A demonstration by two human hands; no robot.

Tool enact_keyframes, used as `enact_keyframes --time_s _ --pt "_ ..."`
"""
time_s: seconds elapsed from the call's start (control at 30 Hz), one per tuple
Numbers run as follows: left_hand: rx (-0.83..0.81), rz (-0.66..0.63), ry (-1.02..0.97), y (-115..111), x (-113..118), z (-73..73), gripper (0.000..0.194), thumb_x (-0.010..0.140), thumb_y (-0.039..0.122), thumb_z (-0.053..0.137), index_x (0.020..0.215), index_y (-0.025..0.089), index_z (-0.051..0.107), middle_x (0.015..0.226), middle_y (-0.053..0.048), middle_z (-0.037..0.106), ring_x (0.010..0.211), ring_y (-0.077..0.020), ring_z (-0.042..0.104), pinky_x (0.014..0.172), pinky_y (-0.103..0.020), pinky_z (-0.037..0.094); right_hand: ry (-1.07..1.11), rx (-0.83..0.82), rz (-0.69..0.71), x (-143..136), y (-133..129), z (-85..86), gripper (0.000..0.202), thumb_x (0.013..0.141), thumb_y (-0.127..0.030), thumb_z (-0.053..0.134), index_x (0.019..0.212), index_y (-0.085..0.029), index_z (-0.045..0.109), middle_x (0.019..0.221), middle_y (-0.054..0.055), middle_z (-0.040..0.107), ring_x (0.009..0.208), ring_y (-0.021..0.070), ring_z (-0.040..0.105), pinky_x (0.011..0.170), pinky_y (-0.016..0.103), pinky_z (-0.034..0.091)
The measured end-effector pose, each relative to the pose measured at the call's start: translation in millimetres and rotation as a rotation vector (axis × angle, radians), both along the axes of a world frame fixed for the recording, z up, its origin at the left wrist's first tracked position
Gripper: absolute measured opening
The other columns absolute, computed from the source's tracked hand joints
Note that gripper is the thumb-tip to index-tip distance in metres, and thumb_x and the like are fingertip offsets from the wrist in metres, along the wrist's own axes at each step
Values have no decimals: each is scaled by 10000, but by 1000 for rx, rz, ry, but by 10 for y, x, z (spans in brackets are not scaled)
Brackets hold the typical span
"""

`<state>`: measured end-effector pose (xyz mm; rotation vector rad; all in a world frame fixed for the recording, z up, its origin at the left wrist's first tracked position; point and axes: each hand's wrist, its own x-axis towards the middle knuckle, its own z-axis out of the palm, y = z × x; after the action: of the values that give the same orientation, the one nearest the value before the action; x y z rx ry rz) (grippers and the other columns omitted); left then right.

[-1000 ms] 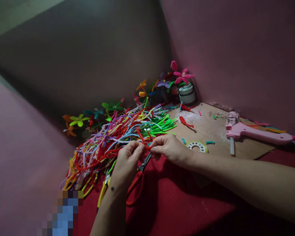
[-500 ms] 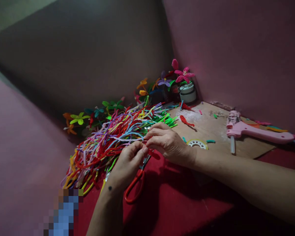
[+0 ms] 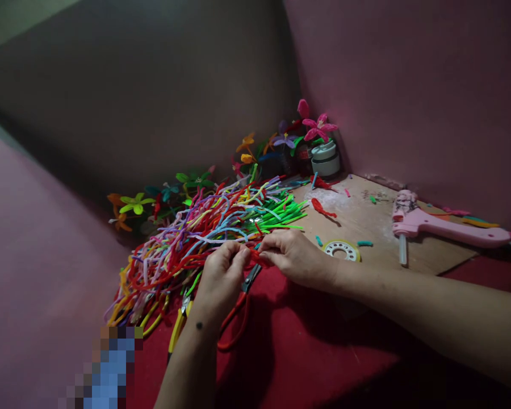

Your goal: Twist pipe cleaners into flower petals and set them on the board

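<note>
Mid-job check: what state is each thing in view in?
Left hand: pinching red fuzzy stem
Right hand: pinching the same stem
Red-handled metal scissors: lying down, open or shut unclear
Yellow-handled metal pliers: partly hidden, open or shut unclear
Pink plastic glue gun: lying down, clear stick protruding, power unclear
White ring-shaped reel: flat
Pale grey round container: upright
Multicoloured fuzzy stems: heaped
</note>
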<state>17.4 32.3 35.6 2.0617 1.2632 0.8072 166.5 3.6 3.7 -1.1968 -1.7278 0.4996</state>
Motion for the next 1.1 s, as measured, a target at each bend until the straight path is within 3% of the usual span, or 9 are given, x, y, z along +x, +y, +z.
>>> enact_keyframes --time_s 0.33,0.47,0.63,0.77,0.87,1.0,1.1 --pt "-34 -72 -3 -8 -7 54 175 757 300 477 644 166 475 589 34 461 537 -93 410 502 -202 339 383 -265 191 6 27 38 168 714 -167 517 577 -116 599 539 -19 507 544 79 434 530 204 332" --pt "34 -106 42 -32 24 34 149 760 261 467 649 165 494 627 20 480 594 -103 430 552 -206 352 483 -334 254 13 27 35 187 683 -185 532 516 -116 582 518 -7 525 528 85 443 535 219 341" --pt "155 -55 56 -82 78 -14 146 775 233 466 643 172 477 611 29 461 571 -94 403 541 -199 340 633 -463 302 32 67 -20 135 628 -205 587 536 -108 604 457 -13 503 452 82 422 493 235 326" --pt "119 -32 -7 -65 69 -29 133 778 235 478 665 170 505 636 19 504 586 -99 446 553 -203 369 610 -477 353 49 74 -8 142 635 -218 593 549 -107 617 483 -6 529 462 77 434 501 233 330" --pt "106 -41 -58 -34 27 -26 127 773 256 502 716 167 574 712 -5 561 649 -118 506 597 -219 409 541 -433 284 41 55 17 120 638 -188 583 567 -104 632 501 -4 544 483 76 437 506 226 331" --pt "337 -18 8 -11 -41 -24 123 740 284 570 746 200 659 764 -14 555 748 -142 525 665 -236 417 501 -363 219 12 27 21 115 648 -152 557 575 -105 632 525 -3 555 525 84 458 540 223 353" --pt "379 -27 52 -31 -59 2 125 737 282 575 736 203 670 759 -16 581 742 -143 538 684 -243 416 455 -340 202 -2 15 23 130 659 -144 538 562 -110 618 520 -8 543 517 82 450 534 221 348"
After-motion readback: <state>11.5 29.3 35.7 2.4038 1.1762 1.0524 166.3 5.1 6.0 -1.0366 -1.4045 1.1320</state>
